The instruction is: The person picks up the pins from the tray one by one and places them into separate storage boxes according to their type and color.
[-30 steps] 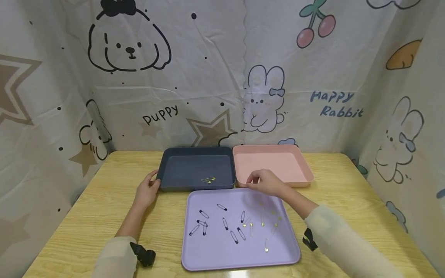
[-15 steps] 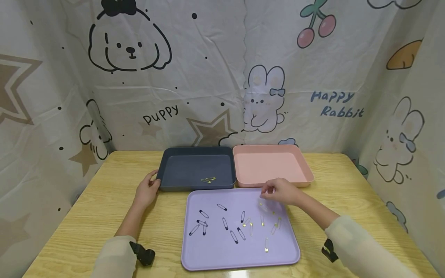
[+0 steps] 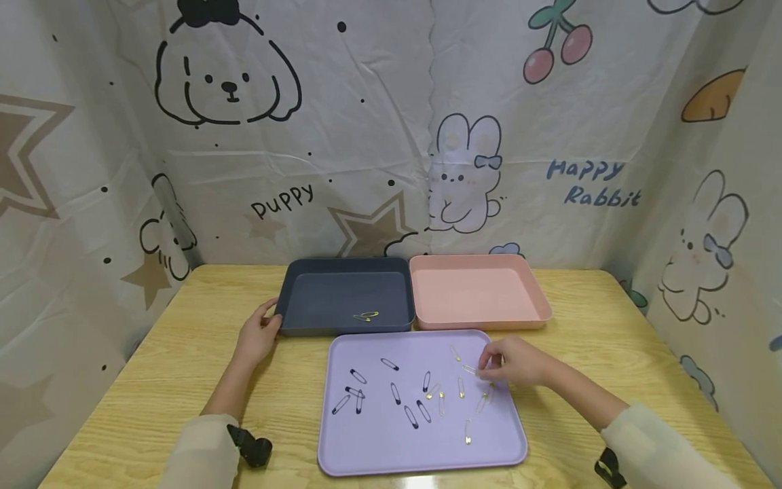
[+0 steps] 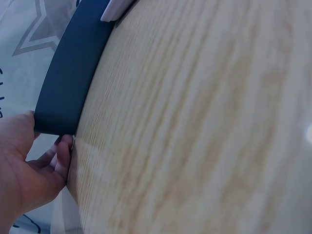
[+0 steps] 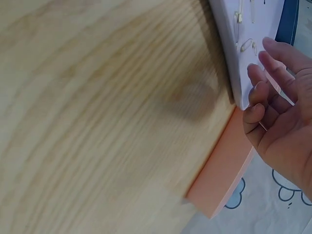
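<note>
On the light purple tray (image 3: 421, 451), several black safety pins (image 3: 396, 393) lie to the left and several gold safety pins (image 3: 468, 432) to the right. My right hand (image 3: 516, 361) hovers over the tray's right edge, fingers loosely bent. Its fingertips are right by the end of a gold safety pin (image 3: 469, 369); in the right wrist view thumb and forefinger stand slightly apart. My left hand (image 3: 259, 335) holds the near left corner of the dark blue tray (image 4: 68, 73), thumb at the rim and curled fingers at the lower edge. Gold safety pins (image 3: 366, 316) lie inside that tray.
A pink tray (image 3: 479, 324) stands against the dark blue one, behind the purple tray. All sit on a wooden table (image 3: 153, 380). A printed curtain (image 3: 366, 136) hangs behind and at both sides.
My right hand has moved from the pink tray's front edge toward me and to the right, down to the gold safety pins. My left hand has stayed at the dark blue tray.
</note>
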`<state>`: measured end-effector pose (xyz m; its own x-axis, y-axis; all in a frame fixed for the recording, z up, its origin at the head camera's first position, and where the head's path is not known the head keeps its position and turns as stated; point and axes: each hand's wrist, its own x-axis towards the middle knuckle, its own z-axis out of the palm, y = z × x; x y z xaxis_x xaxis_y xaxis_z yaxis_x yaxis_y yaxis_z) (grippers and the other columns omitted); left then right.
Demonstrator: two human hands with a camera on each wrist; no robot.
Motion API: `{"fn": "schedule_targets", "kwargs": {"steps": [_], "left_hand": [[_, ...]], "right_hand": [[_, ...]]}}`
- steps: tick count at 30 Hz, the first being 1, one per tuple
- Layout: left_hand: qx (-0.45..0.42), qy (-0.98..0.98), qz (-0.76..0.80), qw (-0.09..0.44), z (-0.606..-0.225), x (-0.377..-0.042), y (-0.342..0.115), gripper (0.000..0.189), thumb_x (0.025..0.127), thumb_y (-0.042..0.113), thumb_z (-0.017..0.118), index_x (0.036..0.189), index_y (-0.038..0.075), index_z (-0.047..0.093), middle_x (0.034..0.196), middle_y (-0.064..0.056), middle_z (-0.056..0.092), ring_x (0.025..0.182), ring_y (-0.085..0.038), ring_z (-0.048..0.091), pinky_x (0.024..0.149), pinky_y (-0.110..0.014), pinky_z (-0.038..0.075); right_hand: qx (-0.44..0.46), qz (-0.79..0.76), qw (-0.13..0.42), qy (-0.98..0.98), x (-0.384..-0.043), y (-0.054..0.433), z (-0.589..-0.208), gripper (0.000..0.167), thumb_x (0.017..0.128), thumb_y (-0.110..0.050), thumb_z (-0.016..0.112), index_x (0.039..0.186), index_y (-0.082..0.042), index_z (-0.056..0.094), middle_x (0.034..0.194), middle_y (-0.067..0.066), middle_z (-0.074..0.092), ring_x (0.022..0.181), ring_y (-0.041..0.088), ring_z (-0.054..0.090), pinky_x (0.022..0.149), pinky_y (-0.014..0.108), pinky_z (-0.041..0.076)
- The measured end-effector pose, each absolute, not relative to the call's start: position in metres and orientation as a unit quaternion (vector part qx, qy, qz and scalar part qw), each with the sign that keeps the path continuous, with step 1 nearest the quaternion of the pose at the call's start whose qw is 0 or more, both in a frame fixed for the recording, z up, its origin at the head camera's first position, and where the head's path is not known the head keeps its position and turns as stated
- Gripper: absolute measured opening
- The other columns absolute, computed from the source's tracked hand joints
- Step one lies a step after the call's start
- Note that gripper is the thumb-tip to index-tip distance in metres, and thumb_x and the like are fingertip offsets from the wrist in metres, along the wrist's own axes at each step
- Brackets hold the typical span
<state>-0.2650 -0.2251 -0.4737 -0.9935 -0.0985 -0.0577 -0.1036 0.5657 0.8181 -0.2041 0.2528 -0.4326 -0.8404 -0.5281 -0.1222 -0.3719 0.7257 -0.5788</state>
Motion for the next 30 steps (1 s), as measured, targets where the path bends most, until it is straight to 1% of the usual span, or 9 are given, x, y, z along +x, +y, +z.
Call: {"fn": "schedule_targets", "kwargs": {"steps": [5,9,16,22,26,30], "left_hand": [[-0.06,0.883,0.466,0.004,-0.474,-0.265,-0.226,0.05,0.099,0.025,0.04,0.147,0.014,0.031,0.117,-0.022,0.056,0.084,-0.019,0.058,0.069,-0.024,0.047],[-0.058,0.883,0.467,0.0,-0.473,-0.264,-0.225,0.05,0.099,0.024,0.04,0.146,0.013,0.032,0.116,-0.022,0.057,0.082,-0.018,0.059,0.069,-0.024,0.047],[-0.056,0.884,0.465,-0.002,-0.474,-0.264,-0.224,0.049,0.099,0.023,0.041,0.146,0.013,0.032,0.114,-0.022,0.057,0.081,-0.018,0.059,0.069,-0.025,0.047],[-0.058,0.884,0.464,-0.004,-0.477,-0.264,-0.225,0.049,0.099,0.022,0.041,0.146,0.013,0.032,0.113,-0.022,0.058,0.08,-0.017,0.059,0.068,-0.024,0.047],[-0.059,0.884,0.464,-0.004,-0.477,-0.264,-0.226,0.049,0.099,0.023,0.041,0.146,0.013,0.033,0.112,-0.022,0.058,0.08,-0.017,0.058,0.068,-0.024,0.047],[-0.057,0.884,0.464,-0.005,-0.475,-0.264,-0.225,0.049,0.099,0.023,0.041,0.146,0.013,0.033,0.112,-0.021,0.058,0.081,-0.018,0.059,0.068,-0.024,0.046]], "right_hand": [[-0.252,-0.266,0.14,0.92,-0.196,0.261,-0.436,0.006,0.078,-0.015,0.071,0.082,-0.013,0.067,0.063,-0.009,0.051,0.057,-0.001,0.042,0.053,0.018,0.038],[-0.247,-0.26,0.145,0.922,-0.192,0.264,-0.438,0.005,0.078,-0.012,0.07,0.082,-0.014,0.067,0.062,-0.009,0.048,0.057,0.0,0.041,0.052,0.018,0.036],[-0.248,-0.253,0.142,0.924,-0.191,0.265,-0.442,0.005,0.078,-0.012,0.07,0.081,-0.014,0.067,0.062,-0.009,0.048,0.057,0.0,0.041,0.052,0.018,0.036],[-0.258,-0.261,0.138,0.92,-0.19,0.263,-0.444,0.007,0.077,-0.012,0.071,0.076,-0.016,0.065,0.062,-0.01,0.049,0.056,-0.002,0.04,0.052,0.017,0.036],[-0.255,-0.281,0.148,0.913,-0.191,0.263,-0.445,0.008,0.078,-0.012,0.071,0.074,-0.014,0.063,0.063,-0.009,0.051,0.057,-0.001,0.042,0.053,0.017,0.037],[-0.237,-0.299,0.178,0.907,-0.191,0.264,-0.444,0.009,0.079,-0.014,0.07,0.075,-0.012,0.063,0.066,-0.007,0.053,0.06,0.001,0.045,0.055,0.018,0.04]]}}
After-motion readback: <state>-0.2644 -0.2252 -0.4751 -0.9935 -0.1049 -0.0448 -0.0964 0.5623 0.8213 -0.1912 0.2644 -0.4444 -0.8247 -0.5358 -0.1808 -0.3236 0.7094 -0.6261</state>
